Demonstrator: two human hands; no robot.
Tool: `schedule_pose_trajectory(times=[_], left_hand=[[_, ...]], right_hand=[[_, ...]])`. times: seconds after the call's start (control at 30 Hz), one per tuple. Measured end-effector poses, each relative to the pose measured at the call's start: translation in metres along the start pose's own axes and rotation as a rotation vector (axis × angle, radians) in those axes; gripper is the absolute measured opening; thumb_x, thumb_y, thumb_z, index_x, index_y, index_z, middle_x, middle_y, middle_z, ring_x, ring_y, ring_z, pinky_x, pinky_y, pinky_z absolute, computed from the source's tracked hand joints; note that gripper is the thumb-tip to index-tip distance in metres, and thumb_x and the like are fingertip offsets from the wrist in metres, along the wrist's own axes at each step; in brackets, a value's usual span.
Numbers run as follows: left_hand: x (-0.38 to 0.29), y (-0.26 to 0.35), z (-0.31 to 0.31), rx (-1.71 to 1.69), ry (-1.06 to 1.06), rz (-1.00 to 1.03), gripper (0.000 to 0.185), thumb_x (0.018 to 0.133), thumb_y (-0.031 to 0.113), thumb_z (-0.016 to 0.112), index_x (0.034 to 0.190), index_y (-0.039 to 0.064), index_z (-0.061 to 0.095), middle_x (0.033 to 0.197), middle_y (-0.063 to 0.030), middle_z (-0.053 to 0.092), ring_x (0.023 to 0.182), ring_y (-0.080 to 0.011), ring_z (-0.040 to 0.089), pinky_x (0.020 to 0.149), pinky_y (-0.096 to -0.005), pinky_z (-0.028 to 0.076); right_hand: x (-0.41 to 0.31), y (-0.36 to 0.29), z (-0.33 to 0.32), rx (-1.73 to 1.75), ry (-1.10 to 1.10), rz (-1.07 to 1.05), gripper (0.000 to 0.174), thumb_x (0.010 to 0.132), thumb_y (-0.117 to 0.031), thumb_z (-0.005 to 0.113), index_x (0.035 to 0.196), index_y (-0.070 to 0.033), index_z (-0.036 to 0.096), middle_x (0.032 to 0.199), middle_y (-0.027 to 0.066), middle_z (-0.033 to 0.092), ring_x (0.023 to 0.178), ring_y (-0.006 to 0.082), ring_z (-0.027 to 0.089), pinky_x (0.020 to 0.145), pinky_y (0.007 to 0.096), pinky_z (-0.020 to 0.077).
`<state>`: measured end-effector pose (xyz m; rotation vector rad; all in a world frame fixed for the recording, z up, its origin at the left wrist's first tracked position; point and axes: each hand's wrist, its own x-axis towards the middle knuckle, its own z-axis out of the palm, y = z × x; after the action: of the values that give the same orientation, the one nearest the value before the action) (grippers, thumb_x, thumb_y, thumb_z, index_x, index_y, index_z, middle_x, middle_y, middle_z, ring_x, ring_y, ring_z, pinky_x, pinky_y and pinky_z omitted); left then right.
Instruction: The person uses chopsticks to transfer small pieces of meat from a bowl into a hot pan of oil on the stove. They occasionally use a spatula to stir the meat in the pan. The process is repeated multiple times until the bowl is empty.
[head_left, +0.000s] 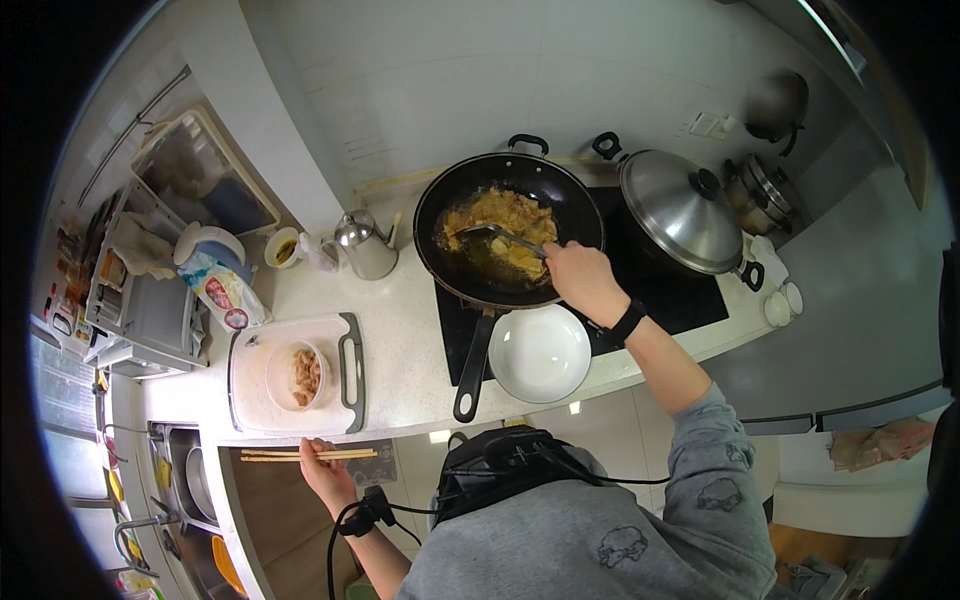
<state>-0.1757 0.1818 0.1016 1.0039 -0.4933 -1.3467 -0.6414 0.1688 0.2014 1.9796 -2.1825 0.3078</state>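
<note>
My right hand (589, 277) grips the handle of a metal spoon or ladle (517, 241) whose head rests among browned food pieces (499, 214) in oil. They lie in a black wok (435, 262) on the cooktop. A white bowl (538, 352) sits just below the wok's rim, right of its long handle (474, 367). My left hand (328, 474) holds a pair of chopsticks (262, 455) level, in front of the counter edge. Beyond it, a clear plastic tub (276, 375) with pinkish raw meat (305, 377) stands on a cutting board (251, 401).
A lidded pot (679, 210) occupies the cooktop's (660, 300) right side. Left of the wok stand a steel oil pot (367, 244), a small bowl (281, 247) and a printed food bag (221, 292). The sink (196, 517) is at the lower left; white cups (778, 309) stand at the right.
</note>
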Motion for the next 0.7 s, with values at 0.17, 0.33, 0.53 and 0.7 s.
schedule_pose_trajectory(times=[0.17,0.33,0.53,0.7], left_hand=[[-0.003,0.002,0.002,-0.007,0.003,0.017,0.03,0.098,0.025,0.045,0.072,0.011,0.046,0.06,0.003,0.042,0.049,-0.0068,0.032,0.044,-0.0225,0.024],[-0.002,-0.003,0.013,0.016,0.011,-0.02,0.031,0.098,0.025,0.045,0.07,0.012,0.045,0.061,0.0038,0.04,0.05,-0.0064,0.03,0.046,-0.0234,0.024],[0.003,-0.006,0.024,0.025,-0.051,-0.031,0.03,0.098,0.025,0.046,0.071,0.012,0.045,0.063,0.003,0.042,0.05,-0.0067,0.031,0.046,-0.0232,0.025],[0.003,-0.008,0.021,0.003,-0.065,-0.02,0.029,0.098,0.026,0.045,0.073,0.011,0.047,0.062,0.0022,0.046,0.048,-0.0063,0.035,0.042,-0.0231,0.025]], right_hand=[[-0.012,0.037,-0.047,-0.076,0.018,0.027,0.024,0.082,-0.015,0.058,0.106,-0.014,0.064,0.074,0.0107,0.057,0.063,0.0304,0.059,0.055,0.0409,0.0475],[-0.03,0.077,-0.083,-0.333,0.128,-0.051,0.025,0.076,-0.007,0.058,0.098,-0.014,0.068,0.07,0.008,0.053,0.066,0.0235,0.059,0.055,0.0336,0.0477],[-0.031,0.091,-0.049,-0.341,0.132,-0.089,0.025,0.077,-0.009,0.059,0.098,-0.015,0.069,0.07,0.007,0.052,0.066,0.0213,0.058,0.054,0.0323,0.0469],[-0.019,0.085,-0.027,-0.353,0.143,-0.036,0.026,0.079,-0.009,0.058,0.102,-0.015,0.068,0.071,0.0073,0.053,0.062,0.0216,0.059,0.052,0.0316,0.0465]])
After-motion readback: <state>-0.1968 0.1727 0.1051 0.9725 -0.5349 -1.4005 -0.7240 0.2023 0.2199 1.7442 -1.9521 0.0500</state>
